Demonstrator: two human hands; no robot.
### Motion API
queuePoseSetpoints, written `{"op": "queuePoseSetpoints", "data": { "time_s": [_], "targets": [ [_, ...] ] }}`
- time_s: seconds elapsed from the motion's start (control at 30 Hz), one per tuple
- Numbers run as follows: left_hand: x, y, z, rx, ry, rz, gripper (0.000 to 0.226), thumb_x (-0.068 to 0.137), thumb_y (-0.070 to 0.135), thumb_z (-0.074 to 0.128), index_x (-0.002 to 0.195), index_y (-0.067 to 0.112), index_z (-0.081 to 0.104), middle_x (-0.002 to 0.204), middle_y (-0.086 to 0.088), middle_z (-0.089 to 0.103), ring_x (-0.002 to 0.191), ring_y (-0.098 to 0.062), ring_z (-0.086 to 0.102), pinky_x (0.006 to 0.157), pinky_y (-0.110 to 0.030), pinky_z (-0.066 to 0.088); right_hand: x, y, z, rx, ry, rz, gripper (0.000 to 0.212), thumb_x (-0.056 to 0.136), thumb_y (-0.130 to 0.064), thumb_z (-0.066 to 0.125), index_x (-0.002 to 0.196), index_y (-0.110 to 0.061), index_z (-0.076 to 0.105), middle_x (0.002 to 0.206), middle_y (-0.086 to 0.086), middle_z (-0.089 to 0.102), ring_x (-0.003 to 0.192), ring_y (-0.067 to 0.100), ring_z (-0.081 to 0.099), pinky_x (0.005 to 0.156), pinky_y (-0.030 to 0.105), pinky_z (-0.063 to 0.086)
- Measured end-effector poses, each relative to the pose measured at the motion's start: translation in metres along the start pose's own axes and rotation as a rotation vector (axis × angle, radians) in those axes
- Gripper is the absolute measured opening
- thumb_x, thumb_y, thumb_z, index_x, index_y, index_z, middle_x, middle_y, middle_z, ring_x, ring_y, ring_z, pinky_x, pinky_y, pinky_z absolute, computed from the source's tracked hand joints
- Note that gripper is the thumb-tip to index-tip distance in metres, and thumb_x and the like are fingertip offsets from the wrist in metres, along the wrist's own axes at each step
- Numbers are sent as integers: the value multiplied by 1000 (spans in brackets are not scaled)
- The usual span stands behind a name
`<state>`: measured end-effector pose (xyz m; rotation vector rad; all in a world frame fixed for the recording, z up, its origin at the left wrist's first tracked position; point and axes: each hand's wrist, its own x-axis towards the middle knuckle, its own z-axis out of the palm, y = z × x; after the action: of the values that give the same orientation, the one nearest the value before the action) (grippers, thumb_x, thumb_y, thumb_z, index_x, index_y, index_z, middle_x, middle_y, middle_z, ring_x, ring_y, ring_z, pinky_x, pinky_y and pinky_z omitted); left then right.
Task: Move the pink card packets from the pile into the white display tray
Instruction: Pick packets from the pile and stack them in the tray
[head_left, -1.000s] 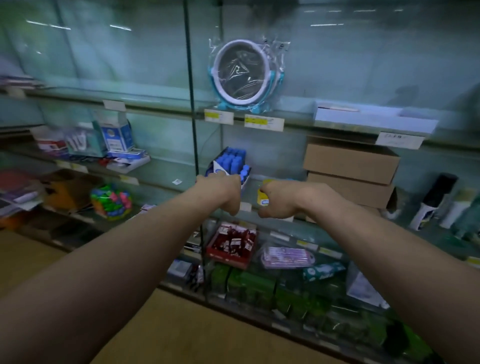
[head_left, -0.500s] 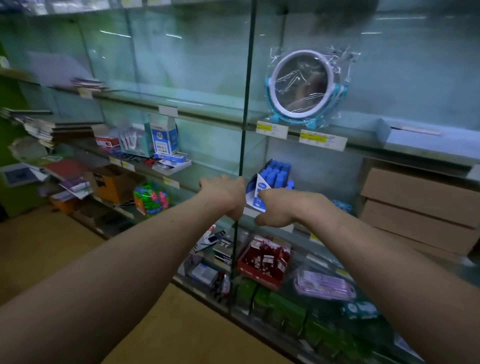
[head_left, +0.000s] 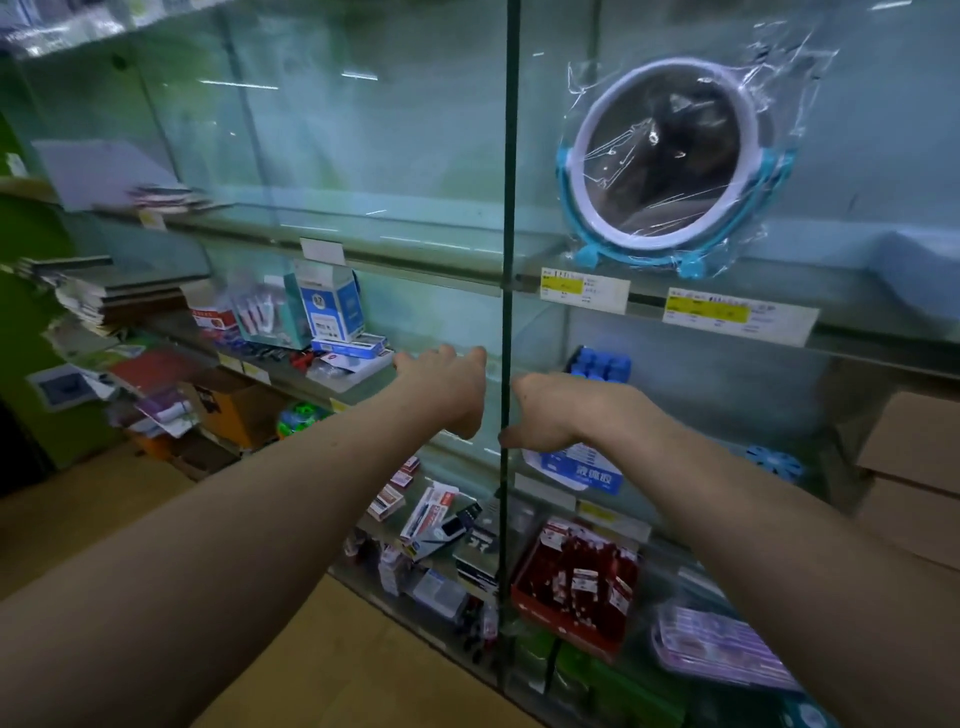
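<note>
Both my arms reach towards a glass shelf unit. My left hand (head_left: 447, 389) is just left of the vertical glass edge (head_left: 506, 312), knuckles up, fingers curled away from me with nothing seen in them. My right hand (head_left: 561, 410) is just right of that edge, its thumb touching the edge and its fingers hidden. Below its wrist shows a blue and white box (head_left: 587, 470); whether the hand holds it I cannot tell. A pinkish packet in clear plastic (head_left: 722, 644) lies on the bottom right shelf. A flat white tray (head_left: 358, 371) sits on the middle shelf, left of my left hand.
A wrapped round mirror (head_left: 670, 166) stands on the upper shelf. Blue bottles (head_left: 600, 364) stand behind my right hand. A red box of small items (head_left: 576, 587) and loose packets (head_left: 431, 519) fill the lower shelves. Cardboard boxes (head_left: 909, 467) are stacked at the right, books (head_left: 104, 296) at the left.
The view has swung left and closer to the shelves. Both hands stay side by side at the glass edge, and the blue and white box now shows below my right wrist.
</note>
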<state>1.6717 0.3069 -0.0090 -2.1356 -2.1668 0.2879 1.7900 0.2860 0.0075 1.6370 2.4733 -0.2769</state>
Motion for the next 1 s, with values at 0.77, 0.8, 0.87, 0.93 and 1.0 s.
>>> {"op": "queuePoseSetpoints", "data": {
  "time_s": [0.77, 0.8, 0.87, 0.93, 1.0],
  "targets": [
    [75, -64, -27, 40, 67, -132, 82, 78, 36, 73, 141, 18, 23, 137, -16, 41, 127, -36, 42, 103, -57, 28, 83, -31, -55, -74, 181, -148, 33, 95, -32, 52, 122, -12, 49, 101, 4, 53, 89, 23, 52, 68, 31, 40],
    [76, -69, -27, 42, 68, -136, 84, 78, 36, 73, 142, 19, 21, 138, -16, 40, 127, -36, 41, 103, -56, 29, 87, -33, -55, -69, 187, -139, 31, 94, -30, 52, 119, -12, 50, 99, 4, 53, 86, 23, 52, 65, 31, 40],
    [79, -78, -27, 41, 72, -134, 84, 78, 36, 72, 142, 18, 21, 138, -16, 39, 128, -35, 41, 102, -55, 30, 94, -39, -55, -67, 188, -126, 26, 93, -28, 52, 114, -12, 52, 98, 4, 56, 82, 22, 53, 56, 29, 38],
    [83, -89, -27, 42, 76, -127, 84, 79, 35, 71, 143, 18, 21, 140, -17, 39, 129, -35, 39, 104, -56, 28, 100, -45, -57, -75, 174, -113, 25, 94, -27, 51, 113, -11, 53, 91, 3, 54, 77, 21, 53, 51, 27, 36],
    [87, -100, -26, 36, 82, -111, 87, 80, 35, 71, 146, 18, 17, 142, -17, 37, 132, -35, 37, 106, -59, 26, 105, -54, -61, -87, 171, -95, 24, 95, -26, 49, 113, -10, 52, 81, 2, 49, 73, 20, 51, 49, 26, 33]
  ]
}}
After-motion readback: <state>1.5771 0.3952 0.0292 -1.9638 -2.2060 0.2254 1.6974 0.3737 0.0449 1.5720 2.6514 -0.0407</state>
